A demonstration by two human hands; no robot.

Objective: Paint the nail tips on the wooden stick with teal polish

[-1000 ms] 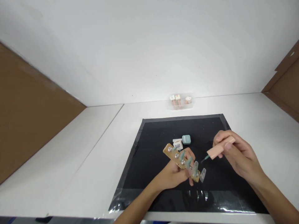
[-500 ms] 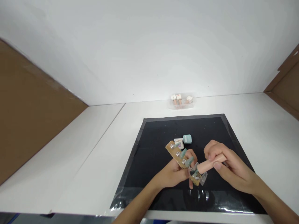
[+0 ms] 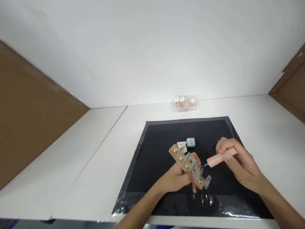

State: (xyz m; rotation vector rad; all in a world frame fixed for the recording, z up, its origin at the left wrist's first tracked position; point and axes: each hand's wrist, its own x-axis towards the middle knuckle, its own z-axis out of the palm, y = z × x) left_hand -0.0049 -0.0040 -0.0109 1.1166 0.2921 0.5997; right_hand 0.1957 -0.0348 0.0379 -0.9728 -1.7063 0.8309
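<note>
My left hand is closed around a wooden nail-tip stand, held tilted over the black mat. Several false nail tips stick up from it on metal mounts. The upper ones, such as this false nail, are green; the false nail at the lower end is clear. In my right hand is a pink nail polish brush, pinched by its handle. Its green-coated bristles are at the edge of a partly green false nail; whether they touch it, I cannot tell.
On the black mat, a teal-capped bottle sits beside a small white item. A clear plastic box at the back wall holds several white-capped pink brushes or bottles. Brown panels stand at both sides.
My right hand has moved right and slightly up with the brush, drawing its bristles back to the false nail's upper edge. My left hand and the stand have stayed nearly still.
</note>
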